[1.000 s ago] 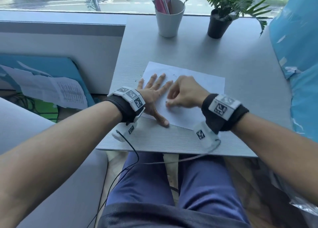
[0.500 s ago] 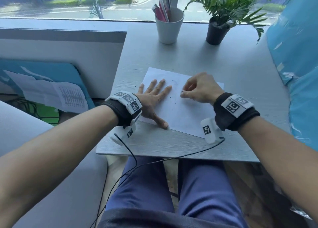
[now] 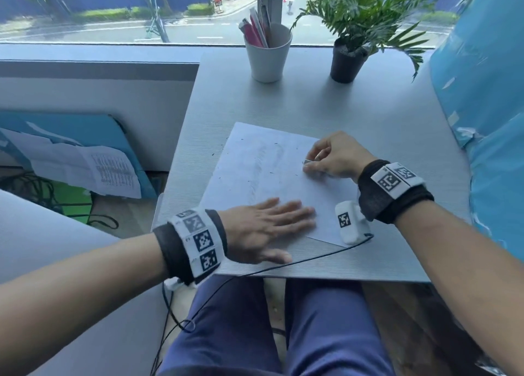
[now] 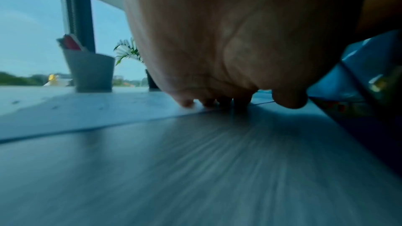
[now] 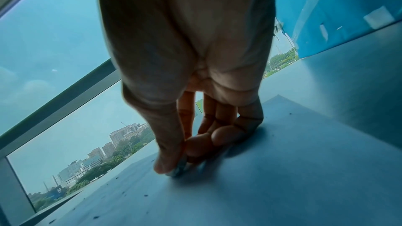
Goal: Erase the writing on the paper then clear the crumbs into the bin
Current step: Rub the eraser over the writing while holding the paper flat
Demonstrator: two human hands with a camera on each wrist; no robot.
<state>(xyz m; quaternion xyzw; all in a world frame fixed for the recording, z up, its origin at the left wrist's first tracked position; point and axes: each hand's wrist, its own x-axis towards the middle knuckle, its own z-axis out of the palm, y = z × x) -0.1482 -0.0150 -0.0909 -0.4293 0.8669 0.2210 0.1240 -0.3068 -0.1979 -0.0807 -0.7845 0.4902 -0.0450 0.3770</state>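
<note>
A white sheet of paper point(image 3: 263, 163) lies on the grey table point(image 3: 368, 114), with faint smudged marks and several dark eraser crumbs point(image 3: 270, 173) scattered over it. My left hand point(image 3: 272, 228) lies flat with straight fingers on the sheet's near edge, its fingertips point(image 4: 186, 103) touching the paper point(image 4: 65, 109). My right hand point(image 3: 331, 160) rests on the sheet's right side and pinches a small grey eraser point(image 3: 307, 162) between thumb and fingers. In the right wrist view the eraser point(image 5: 179, 169) touches the paper point(image 5: 282, 169). No bin is in view.
A white cup of pens point(image 3: 268, 53) and a potted plant in a black pot point(image 3: 347, 63) stand at the table's far edge by the window. A blue plastic-wrapped object point(image 3: 487, 106) borders the table on the right. My legs are under the near edge.
My left hand has slid from the sheet's left side down to its near edge. My right hand has moved right and farther away with the eraser.
</note>
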